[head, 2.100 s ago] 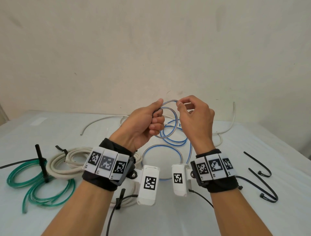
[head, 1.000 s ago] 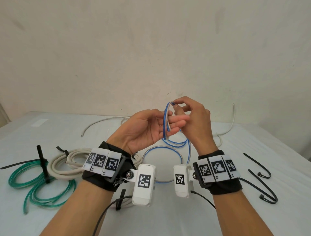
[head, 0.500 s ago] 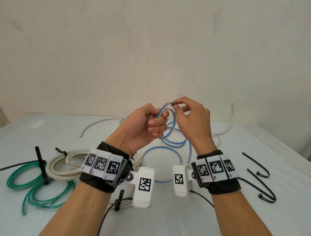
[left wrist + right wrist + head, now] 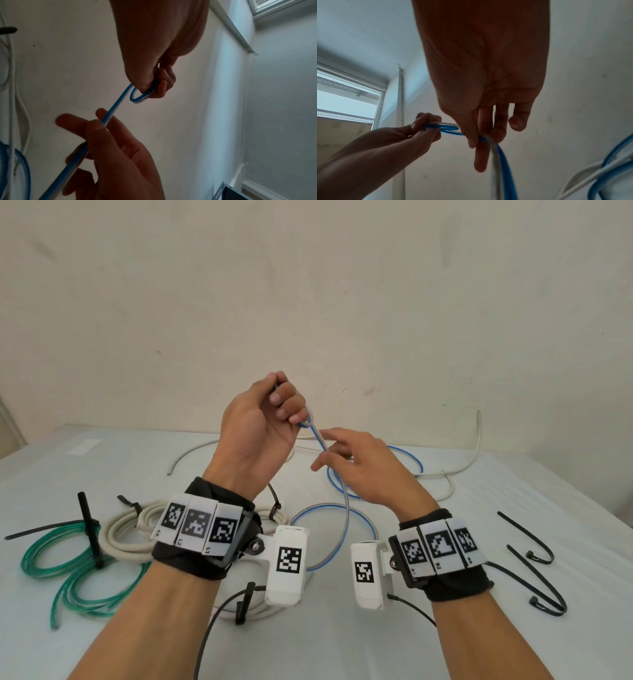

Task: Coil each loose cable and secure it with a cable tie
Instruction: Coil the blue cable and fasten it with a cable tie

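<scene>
A thin blue-and-white cable point(image 4: 346, 508) rises from loose loops on the white table point(image 4: 342, 645) to my hands. My left hand point(image 4: 284, 402) is raised highest and grips a small tight loop of it in curled fingers; the left wrist view shows that loop point(image 4: 137, 97) sticking out under the fingers. Lower and to the right, my right hand point(image 4: 325, 451) has nearly straight fingers and lightly pinches the taut strand point(image 4: 503, 155) between thumb and forefinger. The rest of the cable lies uncoiled behind and below the hands.
At the left lie a green tube coil point(image 4: 44, 563) with a black tie point(image 4: 89, 525) and a beige cable coil point(image 4: 120, 535). A loose white cable point(image 4: 455, 470) curves along the back. Several black cable ties point(image 4: 534, 573) lie at the right, another point(image 4: 219, 611) near the front.
My left hand has lifted with the small loop. My right hand has let go of the loop's top and slid down the strand, so the hands are now apart.
</scene>
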